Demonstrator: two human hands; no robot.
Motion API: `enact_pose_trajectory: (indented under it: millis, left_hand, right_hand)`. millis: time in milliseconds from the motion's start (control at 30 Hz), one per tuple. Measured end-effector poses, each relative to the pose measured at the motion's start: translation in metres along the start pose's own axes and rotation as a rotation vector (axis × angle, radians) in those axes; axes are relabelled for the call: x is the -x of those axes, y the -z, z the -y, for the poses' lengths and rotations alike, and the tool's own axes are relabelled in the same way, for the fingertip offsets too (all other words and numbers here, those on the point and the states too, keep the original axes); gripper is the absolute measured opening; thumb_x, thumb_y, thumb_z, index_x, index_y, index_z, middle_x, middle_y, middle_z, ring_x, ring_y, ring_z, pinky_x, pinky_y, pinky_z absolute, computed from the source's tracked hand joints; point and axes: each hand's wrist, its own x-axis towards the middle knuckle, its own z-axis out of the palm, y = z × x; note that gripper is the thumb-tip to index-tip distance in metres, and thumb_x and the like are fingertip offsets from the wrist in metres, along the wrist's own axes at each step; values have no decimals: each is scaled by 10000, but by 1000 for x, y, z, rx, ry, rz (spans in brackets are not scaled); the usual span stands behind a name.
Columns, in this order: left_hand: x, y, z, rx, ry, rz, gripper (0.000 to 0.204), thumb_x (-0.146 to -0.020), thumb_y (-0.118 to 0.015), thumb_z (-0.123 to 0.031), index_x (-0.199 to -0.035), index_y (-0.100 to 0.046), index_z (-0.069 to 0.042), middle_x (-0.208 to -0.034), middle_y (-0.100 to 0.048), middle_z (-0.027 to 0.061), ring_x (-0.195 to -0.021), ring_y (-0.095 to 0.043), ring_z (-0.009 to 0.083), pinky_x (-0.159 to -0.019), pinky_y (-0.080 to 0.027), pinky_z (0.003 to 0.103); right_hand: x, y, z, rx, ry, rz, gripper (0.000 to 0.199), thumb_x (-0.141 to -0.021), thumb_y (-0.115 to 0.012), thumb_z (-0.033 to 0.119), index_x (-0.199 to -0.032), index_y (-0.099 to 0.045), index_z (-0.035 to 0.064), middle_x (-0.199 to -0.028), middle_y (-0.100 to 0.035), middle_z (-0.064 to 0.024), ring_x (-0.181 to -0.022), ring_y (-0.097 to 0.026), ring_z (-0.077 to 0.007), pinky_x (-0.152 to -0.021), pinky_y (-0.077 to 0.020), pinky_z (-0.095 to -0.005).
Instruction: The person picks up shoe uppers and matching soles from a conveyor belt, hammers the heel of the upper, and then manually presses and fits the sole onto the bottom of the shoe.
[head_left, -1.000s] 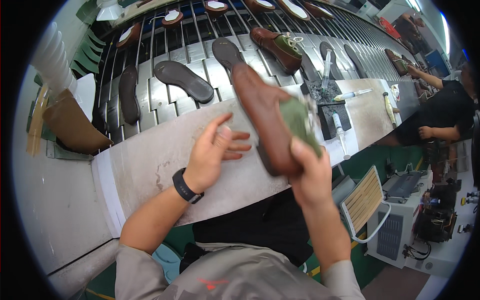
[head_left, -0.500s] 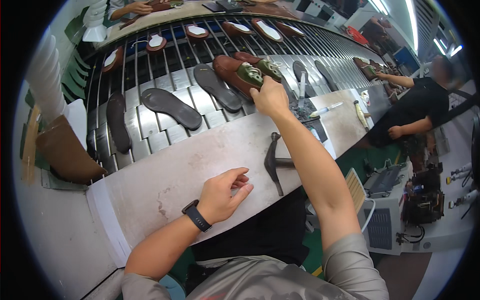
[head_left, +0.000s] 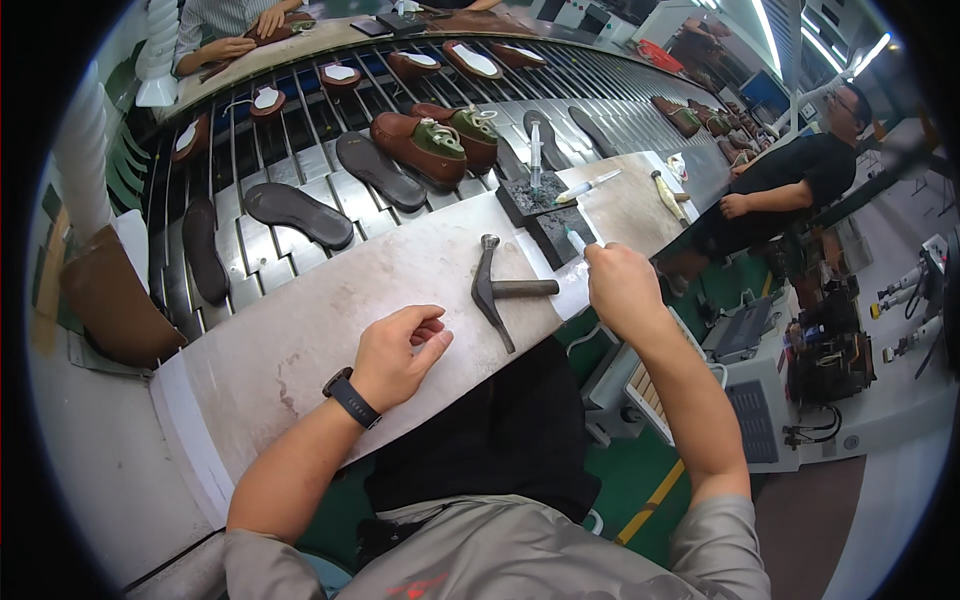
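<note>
My right hand is at the bench's right edge, its fingers closed at the end of a slim white syringe; my fingertips are partly hidden. The syringe's tip lies at a dark block. My left hand hovers over the bench with fingers loosely curved, thumb apart, holding nothing. A hammer with a dark head lies between my hands. Beyond it, a brown and green shoe and its mate stand on the metal slats.
Dark soles lie along the slatted conveyor. A second syringe and an upright one are by the block. A yellowish-handled tool lies farther right. A co-worker stands at the right; another person's hands work across the conveyor.
My right hand has let go of the shoes and come back toward me to the syringe by the dark block. The shoes now stand on the slats. My left hand keeps its pose.
</note>
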Motion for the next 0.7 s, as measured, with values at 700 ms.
enact_pose_trajectory:
  millis: [700]
  left_hand:
    - [-1,-1,-5,3,39,25,278,-943,-732,-77,-1194,-690,33,-1030,-755,153,-929,-749,231,-848,-588,329]
  right_hand:
    - [-34,-35,-85,-387,31,-183,188,-905,-648,-1,-1054,-762,3,-1009,-732,-203,-952,-696,-413,-875,-549,-476]
